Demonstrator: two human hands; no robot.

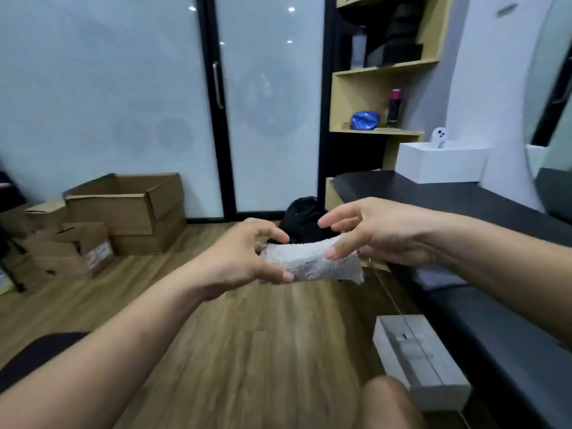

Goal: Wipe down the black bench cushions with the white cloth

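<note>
Above the floor, just off the front edge of the black bench cushions, the white cloth is held folded, one end pinched in the left grip, the other under the right grip thumb. Wiping is judged not yet begun; next it must be pressed flat onto a cushion.

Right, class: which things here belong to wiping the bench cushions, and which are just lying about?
For the job: white cloth, held by left hand and right hand; black bench cushions.

Lying about: cardboard boxes, black bag, white box on the bench, white box on the floor, blue pouch on the shelf.
</note>
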